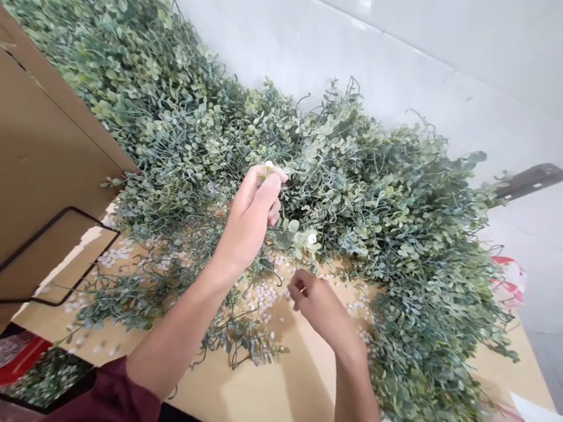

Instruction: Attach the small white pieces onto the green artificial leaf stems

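My left hand (pixel 254 211) is raised above the middle of the table, its thumb and fingers closed on an artificial leaf sprig (pixel 296 233). A small pale tip shows above the thumb, and rounded leaves with a white spot stick out to the right of the fingers. Lower and to the right, my right hand (pixel 324 309) has its fingertips pinched together, just over loose small white pieces (pixel 263 296). Whatever those fingers hold, if anything, is too small to make out. Loose green sprigs (pixel 247 342) lie on the table (pixel 251 402) between my forearms.
A thick heap of artificial greenery (pixel 346 171) curves around the back and right side. At left stands a cardboard box (pixel 31 144) beside a black wire frame (pixel 20 251). A grey metal bar (pixel 533 182) juts out at right, and red-and-white plastic (pixel 510 279) lies near the wall.
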Available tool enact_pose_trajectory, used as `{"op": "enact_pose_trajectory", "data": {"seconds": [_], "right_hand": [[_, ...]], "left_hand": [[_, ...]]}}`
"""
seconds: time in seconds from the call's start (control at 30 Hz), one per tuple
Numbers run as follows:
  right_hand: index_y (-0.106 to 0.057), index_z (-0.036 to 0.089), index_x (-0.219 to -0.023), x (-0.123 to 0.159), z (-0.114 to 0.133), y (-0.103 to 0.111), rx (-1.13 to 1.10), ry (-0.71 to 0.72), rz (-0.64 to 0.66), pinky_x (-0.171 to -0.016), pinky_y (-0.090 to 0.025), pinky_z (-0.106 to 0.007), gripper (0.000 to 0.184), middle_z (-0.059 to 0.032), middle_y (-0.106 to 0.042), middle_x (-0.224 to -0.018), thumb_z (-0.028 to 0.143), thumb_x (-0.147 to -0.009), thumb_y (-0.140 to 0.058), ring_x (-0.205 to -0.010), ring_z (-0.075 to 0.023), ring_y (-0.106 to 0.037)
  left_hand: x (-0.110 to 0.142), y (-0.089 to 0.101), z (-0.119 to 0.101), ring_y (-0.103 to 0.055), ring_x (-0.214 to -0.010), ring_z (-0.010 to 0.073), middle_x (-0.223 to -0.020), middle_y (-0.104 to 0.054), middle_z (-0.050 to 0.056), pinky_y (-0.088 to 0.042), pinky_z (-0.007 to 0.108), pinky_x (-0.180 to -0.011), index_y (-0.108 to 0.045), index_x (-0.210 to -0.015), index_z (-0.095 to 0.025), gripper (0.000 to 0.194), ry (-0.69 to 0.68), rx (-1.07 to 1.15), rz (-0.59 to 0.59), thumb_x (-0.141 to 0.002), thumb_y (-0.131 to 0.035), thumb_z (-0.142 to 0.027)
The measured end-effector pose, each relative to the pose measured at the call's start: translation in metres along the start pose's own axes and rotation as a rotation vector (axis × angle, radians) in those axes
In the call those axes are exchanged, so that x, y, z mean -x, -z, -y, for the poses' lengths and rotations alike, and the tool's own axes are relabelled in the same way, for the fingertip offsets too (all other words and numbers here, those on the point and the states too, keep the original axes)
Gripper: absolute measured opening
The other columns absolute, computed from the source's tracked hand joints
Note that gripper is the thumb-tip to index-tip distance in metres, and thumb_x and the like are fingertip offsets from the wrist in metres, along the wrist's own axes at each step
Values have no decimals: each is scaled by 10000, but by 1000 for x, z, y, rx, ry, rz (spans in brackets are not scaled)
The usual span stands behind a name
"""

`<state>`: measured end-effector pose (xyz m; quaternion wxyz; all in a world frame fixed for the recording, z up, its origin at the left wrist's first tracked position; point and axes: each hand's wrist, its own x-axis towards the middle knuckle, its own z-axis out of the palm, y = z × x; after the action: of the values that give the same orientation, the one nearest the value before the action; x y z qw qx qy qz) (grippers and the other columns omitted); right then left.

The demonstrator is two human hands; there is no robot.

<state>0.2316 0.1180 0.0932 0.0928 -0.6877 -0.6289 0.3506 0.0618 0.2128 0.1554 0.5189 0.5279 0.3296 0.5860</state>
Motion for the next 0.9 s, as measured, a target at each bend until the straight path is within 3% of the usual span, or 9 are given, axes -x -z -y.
{"op": "enact_pose_trajectory", "data": {"seconds": [0.1, 0.17, 0.3, 0.5, 0.7, 0.8, 0.9], "right_hand": [[-560, 166, -968, 15, 4, 23, -310, 116, -186, -630, -432, -224, 124, -9, -609, -752, 280, -957, -513, -657, -112, -578], [-538, 193, -1136, 29, 9, 34, -496, 253, -288, -633, -490, -241, 223, -8, -609, -792, 316, -951, -560, -664, -120, -601], [-472, 290, -1342, 52, 21, 37, -650, 464, -363, -611, -537, -253, 418, 2, -594, -825, 259, -944, -596, -649, -115, -613], [-575, 264, -1217, 58, 25, 31, -662, 437, -564, -582, -546, -264, 309, -13, -595, -821, 262, -917, -649, -638, -125, -620], [-593, 223, -1086, 62, 18, 47, -759, 411, -632, -537, -533, -243, 208, -1, -581, -725, 321, -914, -656, -573, -117, -597], [-584, 215, -1043, 65, 14, 55, -862, 387, -608, -499, -516, -217, 210, 7, -577, -694, 336, -897, -676, -535, -105, -580], [-574, 220, -1044, 66, 10, 60, -984, 401, -541, -479, -507, -201, 218, 17, -575, -680, 334, -891, -680, -511, -98, -577]], "left_hand": [[2, -3, 1, -354, -585, 94, -748, -366, -18, -378, 206, -543, -446, -1019, -243, 198, -4, -36, 16, -973, -405, -431], [6, -8, 1, -364, -598, 90, -763, -381, -17, -375, 201, -547, -450, -1054, -246, 201, 0, -45, 44, -959, -450, -424], [21, -21, -5, -389, -636, 84, -854, -408, -6, -395, 200, -570, -439, -1128, -248, 259, 39, -47, 175, -940, -505, -413], [42, -45, -2, -415, -670, 86, -900, -420, 5, -444, 202, -609, -435, -1139, -255, 262, 90, 54, 313, -938, -517, -402], [45, -50, 5, -534, -722, 100, -987, -509, 40, -509, 227, -641, -496, -1119, -229, 374, 154, 266, 628, -862, -630, -465], [43, -50, 4, -592, -963, 167, -1133, -541, 69, -529, 272, -811, -591, -1088, -230, 409, 72, 178, 718, -757, -777, -381], [44, -53, 2, -523, -1201, 216, -1250, -536, 65, -472, 324, -995, -639, -1088, -255, 385, -19, 43, 695, -740, -803, -285]]}}
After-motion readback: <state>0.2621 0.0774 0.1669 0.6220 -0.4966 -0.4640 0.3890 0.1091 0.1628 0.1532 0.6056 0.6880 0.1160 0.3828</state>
